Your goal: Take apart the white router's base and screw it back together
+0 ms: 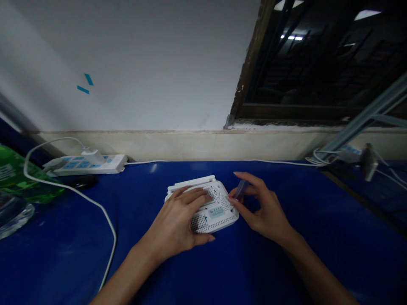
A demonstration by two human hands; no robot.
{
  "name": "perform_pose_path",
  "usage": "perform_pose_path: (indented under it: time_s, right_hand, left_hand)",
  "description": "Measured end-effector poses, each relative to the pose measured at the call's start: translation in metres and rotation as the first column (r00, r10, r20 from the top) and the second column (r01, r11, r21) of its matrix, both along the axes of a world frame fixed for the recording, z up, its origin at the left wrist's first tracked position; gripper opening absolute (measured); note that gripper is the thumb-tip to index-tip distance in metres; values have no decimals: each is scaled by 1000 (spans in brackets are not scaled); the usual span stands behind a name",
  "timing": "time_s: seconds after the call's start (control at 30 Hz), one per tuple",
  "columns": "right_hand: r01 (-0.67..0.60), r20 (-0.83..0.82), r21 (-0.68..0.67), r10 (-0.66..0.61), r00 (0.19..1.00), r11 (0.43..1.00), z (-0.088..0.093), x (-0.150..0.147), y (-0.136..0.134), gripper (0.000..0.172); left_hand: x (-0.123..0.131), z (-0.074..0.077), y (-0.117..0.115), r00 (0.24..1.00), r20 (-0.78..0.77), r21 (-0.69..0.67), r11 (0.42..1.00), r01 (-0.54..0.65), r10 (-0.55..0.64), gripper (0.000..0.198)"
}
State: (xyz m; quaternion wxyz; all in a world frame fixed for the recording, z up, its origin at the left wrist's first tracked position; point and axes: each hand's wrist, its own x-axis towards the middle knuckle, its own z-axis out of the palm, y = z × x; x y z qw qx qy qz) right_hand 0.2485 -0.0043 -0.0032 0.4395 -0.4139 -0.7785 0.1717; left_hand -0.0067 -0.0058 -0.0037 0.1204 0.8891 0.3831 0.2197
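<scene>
A white router [224, 217] lies underside up on the blue table, its vented base and label showing and its white antennas [192, 183] folded along the far edge. My left hand [179, 216] is over its left part, the fingers bent across the base and the thumb by the near edge, holding it down. My right hand [263, 207] pinches a small screwdriver [241, 189] with a see-through purplish handle. The screwdriver is tilted, with its lower end at the router's right corner. My fingers partly hide that lower end, and I cannot tell whether it sits in a screw.
A white power strip [108, 164] with a plugged-in adapter stands at the back left. Its white cable [110, 222] loops down the table's left side. A green plastic package [34, 180] lies far left. A metal frame [359, 120] and cables are at right, below a dark window.
</scene>
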Motion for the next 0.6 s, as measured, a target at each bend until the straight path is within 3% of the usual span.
perform_pose_path:
  time_s: [0.2,0.33,0.6]
  right_hand:
    - [-41,73,57,36,997,998,7,4,-1,55]
    - [-56,67,127,48,997,990,18,2,-4,41]
    - [-94,126,264,63,990,960,24,-6,-8,44]
  left_hand:
    - [-14,-1,8,993,-79,-4,996,87,-87,94]
    - [-16,-1,8,990,-113,21,996,91,-88,82]
    - [0,-9,0,985,-172,133,991,30,-6,58]
